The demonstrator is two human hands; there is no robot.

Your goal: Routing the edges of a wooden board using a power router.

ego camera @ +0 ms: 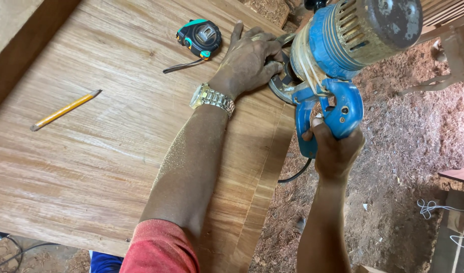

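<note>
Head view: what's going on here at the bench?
A person works a blue power tool along the edge of a wooden board. The right hand grips its handle; the left hand presses on the tool's base at the board's edge. A tape measure and a pencil lie on the board.

Wood shavings cover the dirt floor, with pale wooden furniture standing in daylight.
</note>
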